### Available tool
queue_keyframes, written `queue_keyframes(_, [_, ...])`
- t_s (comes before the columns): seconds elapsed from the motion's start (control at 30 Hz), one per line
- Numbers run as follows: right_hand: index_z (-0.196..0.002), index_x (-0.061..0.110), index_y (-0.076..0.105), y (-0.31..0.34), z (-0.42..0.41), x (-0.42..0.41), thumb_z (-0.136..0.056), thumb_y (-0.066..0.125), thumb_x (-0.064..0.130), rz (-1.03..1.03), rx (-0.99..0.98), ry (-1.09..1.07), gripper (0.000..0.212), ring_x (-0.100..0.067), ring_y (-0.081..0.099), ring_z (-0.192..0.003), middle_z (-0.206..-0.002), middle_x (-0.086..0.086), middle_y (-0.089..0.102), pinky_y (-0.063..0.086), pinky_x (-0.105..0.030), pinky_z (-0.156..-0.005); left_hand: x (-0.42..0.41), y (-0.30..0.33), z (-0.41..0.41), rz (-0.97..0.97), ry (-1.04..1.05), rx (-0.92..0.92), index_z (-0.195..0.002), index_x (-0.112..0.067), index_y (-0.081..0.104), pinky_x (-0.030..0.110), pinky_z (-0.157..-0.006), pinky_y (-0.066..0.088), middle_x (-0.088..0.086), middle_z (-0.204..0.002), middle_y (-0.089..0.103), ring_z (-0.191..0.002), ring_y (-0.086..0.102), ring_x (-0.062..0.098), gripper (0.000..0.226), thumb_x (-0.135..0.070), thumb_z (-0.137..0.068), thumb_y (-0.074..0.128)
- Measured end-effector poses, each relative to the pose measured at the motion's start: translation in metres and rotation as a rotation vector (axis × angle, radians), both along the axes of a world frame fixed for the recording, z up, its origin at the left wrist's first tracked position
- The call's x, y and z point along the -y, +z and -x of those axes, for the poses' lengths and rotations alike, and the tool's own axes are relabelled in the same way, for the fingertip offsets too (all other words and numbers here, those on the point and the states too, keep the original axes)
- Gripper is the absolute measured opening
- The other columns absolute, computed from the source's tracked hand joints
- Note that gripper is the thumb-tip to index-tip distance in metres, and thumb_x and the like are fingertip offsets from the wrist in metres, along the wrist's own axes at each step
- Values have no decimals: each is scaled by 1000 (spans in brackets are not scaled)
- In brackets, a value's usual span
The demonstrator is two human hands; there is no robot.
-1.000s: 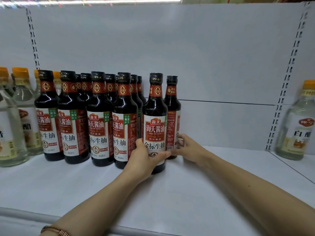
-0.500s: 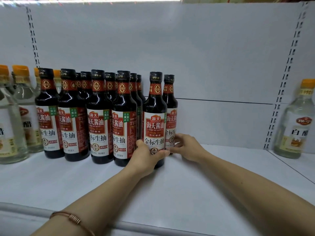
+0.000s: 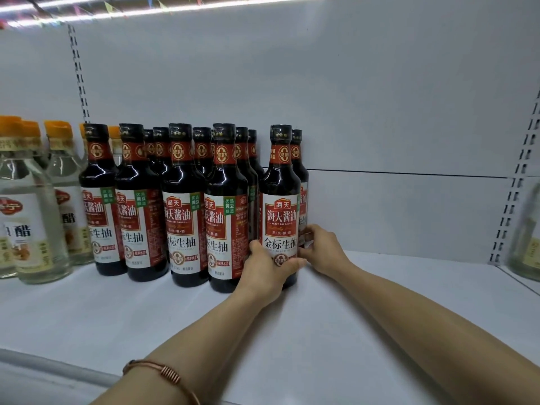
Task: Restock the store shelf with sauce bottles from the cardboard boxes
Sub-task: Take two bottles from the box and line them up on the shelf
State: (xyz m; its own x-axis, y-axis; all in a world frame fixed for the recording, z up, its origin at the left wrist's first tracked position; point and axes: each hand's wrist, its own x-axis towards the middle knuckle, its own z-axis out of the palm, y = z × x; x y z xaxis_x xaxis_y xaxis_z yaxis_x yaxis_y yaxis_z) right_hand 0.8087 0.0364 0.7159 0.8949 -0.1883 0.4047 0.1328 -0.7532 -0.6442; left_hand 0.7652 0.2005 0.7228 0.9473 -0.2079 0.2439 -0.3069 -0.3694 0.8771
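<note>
The placing step is in hand: the left hand (image 3: 267, 266) wraps its fingers round the front soy sauce bottle (image 3: 280, 206), the right hand (image 3: 321, 249) pinches the bottle behind (image 3: 301, 182). Next, release and fetch more. The white shelf (image 3: 380, 302) lies open rightward toward a vinegar bottle (image 3: 529, 238).

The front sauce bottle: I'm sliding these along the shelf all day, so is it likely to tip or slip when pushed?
Probably tippy if pushed high: the front sauce bottle is tall with a narrow neck. The left hand grips it low, which looks steadier. Its glossy surface may be slippery, and it looks full, so likely heavy.
</note>
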Motion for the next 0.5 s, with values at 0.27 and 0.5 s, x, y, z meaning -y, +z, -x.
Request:
queue_keyframes(0.27, [-121, 8, 56, -1, -4, 5, -81, 77, 24, 16, -1, 33, 48, -11, 58, -93, -110, -2, 67, 47, -24, -88, 4, -3, -2, 69, -30, 17, -138, -11, 19, 23, -93, 38, 0, -130, 49, -111, 48, 13, 80, -30, -82, 74])
queue_keyframes(0.5, [-125, 11, 58, 2, 10, 6, -87, 69, 29, 115, -38, 79, 43, -21, 61, -104, -115, -2, 67, 48, -30, -91, 1, -4, -1, 11, -33, 34, -134, -9, 25, 34, -104, 42, 6, -136, 49, -122, 51, 21, 78, -32, -80, 76])
